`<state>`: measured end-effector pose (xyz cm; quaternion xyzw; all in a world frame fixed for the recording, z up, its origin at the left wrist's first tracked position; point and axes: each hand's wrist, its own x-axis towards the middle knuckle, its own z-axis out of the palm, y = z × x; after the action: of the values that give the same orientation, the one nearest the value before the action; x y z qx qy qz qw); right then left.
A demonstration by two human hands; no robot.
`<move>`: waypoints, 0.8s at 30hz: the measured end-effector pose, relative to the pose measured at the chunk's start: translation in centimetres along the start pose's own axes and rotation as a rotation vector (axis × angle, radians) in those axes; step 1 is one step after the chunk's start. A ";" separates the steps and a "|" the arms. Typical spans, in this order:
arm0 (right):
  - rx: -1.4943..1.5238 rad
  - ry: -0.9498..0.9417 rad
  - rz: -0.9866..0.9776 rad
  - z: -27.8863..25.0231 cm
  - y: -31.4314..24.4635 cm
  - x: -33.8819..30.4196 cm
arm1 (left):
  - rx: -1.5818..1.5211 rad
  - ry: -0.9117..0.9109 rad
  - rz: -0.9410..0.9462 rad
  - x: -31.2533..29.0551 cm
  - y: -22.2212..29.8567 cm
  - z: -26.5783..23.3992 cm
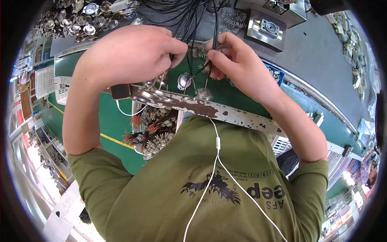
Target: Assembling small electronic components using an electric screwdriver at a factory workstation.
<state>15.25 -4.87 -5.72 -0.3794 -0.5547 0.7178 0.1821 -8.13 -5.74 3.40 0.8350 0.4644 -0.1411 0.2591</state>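
My right hand (238, 60) pinches several black wires between thumb and fingers over the bench. From there the wires run down to a round metal cap (204, 94) at the bench edge. Another round silver cap (184, 81) sits just left of it, against the green surface. My left hand (141, 52) is closed, thumb against curled fingers, close to the hanging wires; what it grips is hidden. Below its wrist lie more shiny metal parts (155, 94) with wire ends. A bundle of black wires (189, 18) spreads across the far side of the bench.
Many round metal caps (78, 24) are heaped at far left. Coiled springs (234, 19) lie behind my right hand, beside a metal fixture block (266, 30). A blue tray (275, 73) stands to its right. Below the worn bench edge (242, 115) sits a container of wired parts (155, 133).
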 end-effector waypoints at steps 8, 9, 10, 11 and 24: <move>0.501 -0.183 0.150 -0.3 0.6 -0.8 | 0.088 -0.020 -0.077 0.4 0.8 1.5; 0.491 -0.180 0.133 -0.5 0.7 -0.8 | 0.101 -0.006 -0.076 0.5 0.8 1.5; 0.455 -0.196 0.107 -0.4 0.9 -1.0 | 0.098 -0.008 -0.075 0.5 0.9 1.7; 0.419 -0.211 0.081 -0.4 0.9 -1.2 | 0.093 -0.011 -0.074 0.5 1.0 1.6; 0.207 -0.064 0.129 -0.2 -1.8 -4.2 | 0.434 0.862 0.187 7.0 0.7 -0.8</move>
<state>17.79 -7.05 -2.64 -0.3701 -0.4576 0.7933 0.1559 -3.85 -0.72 0.95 0.8902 0.4124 0.1478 -0.1251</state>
